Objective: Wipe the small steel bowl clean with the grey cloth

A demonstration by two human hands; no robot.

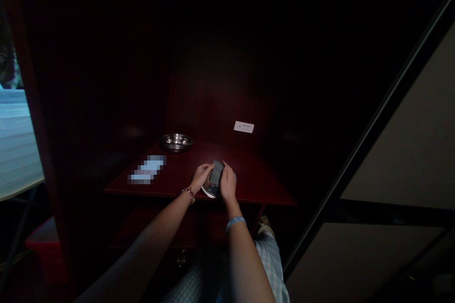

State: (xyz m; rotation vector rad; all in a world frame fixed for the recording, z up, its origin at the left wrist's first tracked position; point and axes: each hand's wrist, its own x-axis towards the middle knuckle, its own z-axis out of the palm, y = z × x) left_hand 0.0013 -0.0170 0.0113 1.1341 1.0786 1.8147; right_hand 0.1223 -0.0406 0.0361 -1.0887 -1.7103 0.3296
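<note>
Both my hands meet near the front edge of a dark red shelf. My left hand (201, 178) has its fingertips closed on the left edge of a grey cloth (216, 173), which looks folded. Around the cloth's right side, my right hand (228, 183) is closed as well. A shiny metal dish (210, 193) lies under the cloth and between the hands, mostly covered by them. Dim light hides the finer detail of the cloth.
Steel bowls (176, 142), seemingly stacked, stand at the shelf's back left. A blurred pale rectangle (147, 170) lies left of my hands. A white socket plate (243, 127) is on the back wall. Dark side walls enclose the shelf (259, 184); a lower shelf (156, 232) lies beneath.
</note>
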